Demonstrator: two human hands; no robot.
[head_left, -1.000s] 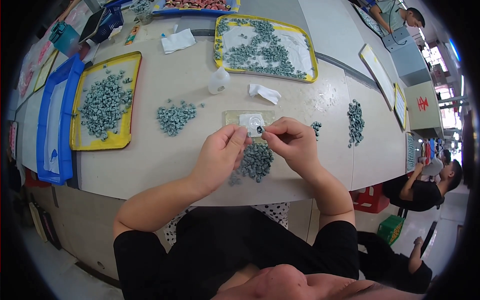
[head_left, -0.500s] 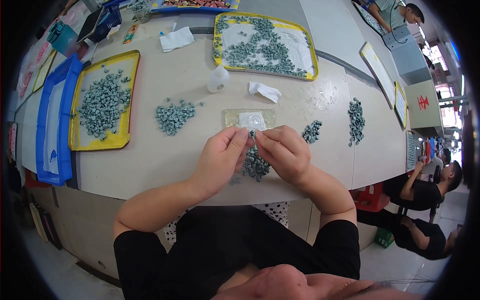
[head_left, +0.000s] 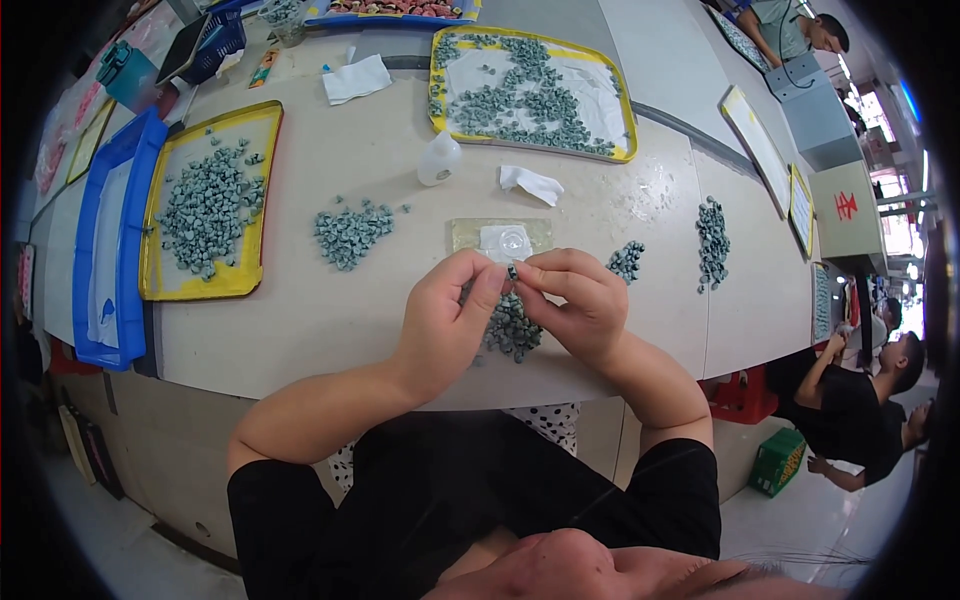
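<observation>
Now our left hand (head_left: 445,312) and right hand (head_left: 578,303) have come together, both pinching one grey-green piece (head_left: 512,271). It seems two-handed work.

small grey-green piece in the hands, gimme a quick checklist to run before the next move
1. Small grey-green piece held between the fingertips of left hand and right hand: ok
2. Clear round item just beyond the fingertips, not covered by them: ok
3. What the clear round item contains, if anything: cannot tell
4. White bottle standing upright: ok
5. Left-hand pile fully gathered: not ok, a stray piece lies apart
6. Full extent of the near pile: cannot tell, hands partly cover it
</observation>
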